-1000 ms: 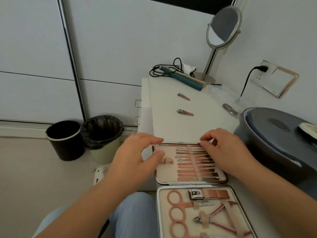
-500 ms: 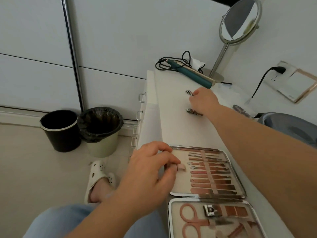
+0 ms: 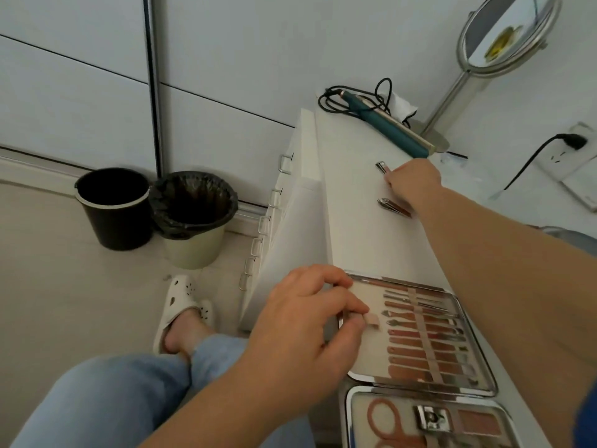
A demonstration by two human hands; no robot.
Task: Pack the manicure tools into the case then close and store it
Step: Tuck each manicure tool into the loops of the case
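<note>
The open manicure case lies at the near end of the white tabletop. Its far half holds several rose-gold tools under a strap; its near half holds pink scissors and a large clipper. My left hand pinches a small pink elastic loop at the far half's left side. Two loose nail clippers lie farther along the top. My right hand is stretched out, its curled fingers on the near end of the far clipper. The nearer clipper lies just beside my wrist.
A teal hair straightener with a coiled black cord and a round standing mirror occupy the far end. A plug sits in a wall socket at right. Two waste bins stand on the floor left of the drawer unit.
My right hand left the case, reached out over the tabletop and moved from the nearer clipper to the far one. My left hand stays on the loop. The camera tilted left.
</note>
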